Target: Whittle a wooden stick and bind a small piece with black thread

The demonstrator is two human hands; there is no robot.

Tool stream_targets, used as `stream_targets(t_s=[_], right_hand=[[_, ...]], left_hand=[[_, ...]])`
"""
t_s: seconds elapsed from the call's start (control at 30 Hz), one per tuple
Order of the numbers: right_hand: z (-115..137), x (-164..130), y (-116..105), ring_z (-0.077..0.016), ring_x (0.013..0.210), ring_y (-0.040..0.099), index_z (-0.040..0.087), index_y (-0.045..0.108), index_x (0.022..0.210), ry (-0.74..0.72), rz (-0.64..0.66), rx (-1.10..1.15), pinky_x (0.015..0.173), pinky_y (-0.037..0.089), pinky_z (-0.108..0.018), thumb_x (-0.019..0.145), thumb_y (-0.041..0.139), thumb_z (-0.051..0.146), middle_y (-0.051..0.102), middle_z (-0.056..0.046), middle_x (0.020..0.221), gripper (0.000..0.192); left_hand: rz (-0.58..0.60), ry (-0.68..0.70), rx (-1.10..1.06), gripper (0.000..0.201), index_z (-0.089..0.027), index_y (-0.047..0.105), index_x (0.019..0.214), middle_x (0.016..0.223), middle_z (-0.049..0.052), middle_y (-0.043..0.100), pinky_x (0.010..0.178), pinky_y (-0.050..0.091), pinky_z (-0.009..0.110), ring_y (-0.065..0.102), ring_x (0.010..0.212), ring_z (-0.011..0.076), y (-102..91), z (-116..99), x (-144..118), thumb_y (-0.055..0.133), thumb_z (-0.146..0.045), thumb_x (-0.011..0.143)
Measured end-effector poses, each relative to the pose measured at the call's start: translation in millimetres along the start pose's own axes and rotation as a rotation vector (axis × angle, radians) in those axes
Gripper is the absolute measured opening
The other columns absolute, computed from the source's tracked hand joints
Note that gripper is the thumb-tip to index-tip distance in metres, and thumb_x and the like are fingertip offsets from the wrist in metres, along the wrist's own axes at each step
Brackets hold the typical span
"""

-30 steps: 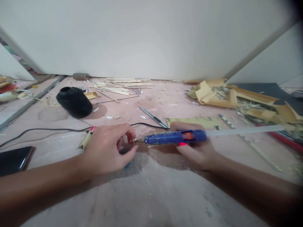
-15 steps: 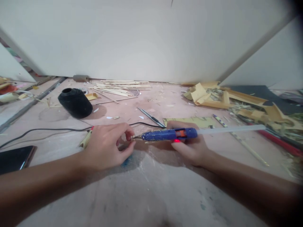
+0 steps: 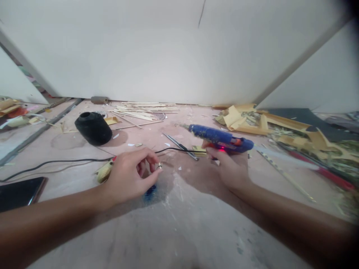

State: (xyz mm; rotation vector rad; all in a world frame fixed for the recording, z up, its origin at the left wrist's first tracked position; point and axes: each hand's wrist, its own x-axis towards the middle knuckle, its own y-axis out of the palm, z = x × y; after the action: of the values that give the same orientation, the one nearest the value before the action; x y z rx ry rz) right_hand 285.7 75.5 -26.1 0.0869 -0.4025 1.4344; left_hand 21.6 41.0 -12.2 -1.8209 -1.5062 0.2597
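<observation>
Between the thumb and fingertips of my left hand [image 3: 129, 173] is pinched a small pale piece [image 3: 160, 165] with a dark band, too small to name surely. My right hand [image 3: 231, 164] grips a blue hot glue gun [image 3: 218, 138] by its handle, its red light glowing. The gun's nozzle points left and slightly up, apart from the small piece. A translucent glue stick [image 3: 283, 157] juts from its back end. Just behind my left hand lies a pale tan object [image 3: 104, 172] with a red tip, partly hidden by the hand.
Beyond the hands lie a utility knife [image 3: 181, 145], thin wooden sticks [image 3: 137, 110] and a black bottle-like object [image 3: 93, 128]. A black cord [image 3: 70, 161] crosses the floor. A phone [image 3: 22, 192] rests at left; cardboard scraps [image 3: 241, 121] and a red-handled tool [image 3: 333, 177] lie at right.
My right hand has drawn the glue gun away from the small piece, up and to the right, and its nozzle now tilts upward. My left hand stays in nearly the same spot, still pinching.
</observation>
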Motion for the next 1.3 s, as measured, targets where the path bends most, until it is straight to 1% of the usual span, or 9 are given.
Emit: stream_targets(t_s=[0.1, 0.2, 0.27, 0.43, 0.57, 0.73, 0.97, 1.13, 1.3], right_hand=[[13.0, 1.5, 7.0, -0.0176, 0.064, 0.054, 0.023, 0.063, 0.094, -0.022, -0.020, 0.050, 0.068, 0.043, -0.034, 0.093, 0.063, 0.037, 0.065, -0.002, 0.084, 0.015], [23.7, -6.0, 13.3, -0.0172, 0.059, 0.051, 0.023, 0.059, 0.103, 0.046, 0.061, 0.112, 0.062, 0.042, -0.033, 0.096, 0.062, 0.047, 0.058, 0.001, 0.070, 0.025], [28.1, -15.4, 17.4, -0.0162, 0.058, 0.047, 0.023, 0.059, 0.102, 0.107, 0.093, 0.117, 0.059, 0.040, -0.031, 0.094, 0.065, 0.048, 0.053, 0.003, 0.064, 0.027], [38.6, -41.9, 30.0, -0.0146, 0.060, 0.045, 0.021, 0.062, 0.095, 0.285, 0.180, 0.133, 0.059, 0.039, -0.028, 0.092, 0.067, 0.048, 0.049, 0.004, 0.064, 0.027], [40.8, -56.1, 41.3, -0.0171, 0.070, 0.051, 0.020, 0.056, 0.074, 0.329, 0.198, 0.156, 0.065, 0.042, -0.029, 0.091, 0.066, 0.050, 0.054, -0.001, 0.071, 0.036], [35.7, -62.7, 49.1, -0.0173, 0.075, 0.054, 0.020, 0.059, 0.080, 0.306, 0.173, 0.214, 0.071, 0.043, -0.029, 0.094, 0.063, 0.048, 0.057, -0.001, 0.078, 0.032], [38.8, -63.9, 52.1, -0.0188, 0.078, 0.057, 0.020, 0.059, 0.081, 0.283, 0.201, 0.187, 0.074, 0.045, -0.030, 0.093, 0.065, 0.044, 0.060, -0.002, 0.078, 0.027], [32.7, -65.1, 50.9, -0.0189, 0.078, 0.058, 0.020, 0.060, 0.085, 0.279, 0.199, 0.141, 0.073, 0.045, -0.030, 0.092, 0.065, 0.044, 0.061, -0.002, 0.079, 0.026], [27.3, -36.0, 35.3, -0.0158, 0.075, 0.058, 0.019, 0.061, 0.082, 0.279, 0.205, 0.003, 0.071, 0.046, -0.026, 0.095, 0.060, 0.048, 0.063, -0.002, 0.079, 0.032]], left_hand=[[0.043, -0.109, -0.188, 0.009, -0.019, 0.068, 0.090, 0.071, -0.001, 0.066, 0.051, 0.045, 0.018, 0.058, 0.058, 0.0101, 1.2, -6.6, 0.4, 0.072, -0.024, 0.084], [0.003, -0.152, -0.249, 0.012, -0.018, 0.069, 0.090, 0.069, -0.001, 0.066, 0.052, 0.046, 0.018, 0.059, 0.059, 0.0110, 2.1, -12.1, -1.8, 0.074, -0.028, 0.084], [-0.040, -0.108, -0.210, 0.013, -0.019, 0.069, 0.089, 0.067, -0.002, 0.065, 0.051, 0.044, 0.019, 0.057, 0.057, 0.0104, 2.6, -13.6, -4.1, 0.076, -0.028, 0.084], [-0.096, 0.110, -0.012, 0.016, -0.019, 0.068, 0.086, 0.063, -0.003, 0.065, 0.051, 0.042, 0.020, 0.052, 0.050, 0.0090, 2.9, -12.9, -8.3, 0.078, -0.033, 0.083], [-0.089, 0.282, 0.124, 0.013, -0.021, 0.069, 0.088, 0.066, -0.004, 0.069, 0.053, 0.042, 0.022, 0.051, 0.049, 0.0084, 2.0, -10.3, -9.6, 0.074, -0.034, 0.088], [-0.108, 0.432, 0.226, 0.010, -0.022, 0.067, 0.091, 0.070, -0.005, 0.071, 0.061, 0.043, 0.025, 0.053, 0.051, 0.0091, 1.1, -6.3, -10.4, 0.074, -0.029, 0.088], [-0.121, 0.440, 0.223, 0.009, -0.022, 0.066, 0.089, 0.069, -0.005, 0.072, 0.061, 0.044, 0.024, 0.057, 0.052, 0.0091, 1.7, -6.6, -7.4, 0.074, -0.027, 0.088], [-0.129, 0.450, 0.193, 0.010, -0.020, 0.066, 0.088, 0.068, -0.006, 0.070, 0.059, 0.043, 0.022, 0.054, 0.050, 0.0071, 3.6, -4.1, -5.0, 0.075, -0.026, 0.088], [-0.172, 0.422, 0.189, 0.014, -0.021, 0.068, 0.085, 0.063, -0.008, 0.067, 0.055, 0.041, 0.022, 0.052, 0.047, 0.0064, 5.7, -0.7, -5.3, 0.079, -0.030, 0.085]])
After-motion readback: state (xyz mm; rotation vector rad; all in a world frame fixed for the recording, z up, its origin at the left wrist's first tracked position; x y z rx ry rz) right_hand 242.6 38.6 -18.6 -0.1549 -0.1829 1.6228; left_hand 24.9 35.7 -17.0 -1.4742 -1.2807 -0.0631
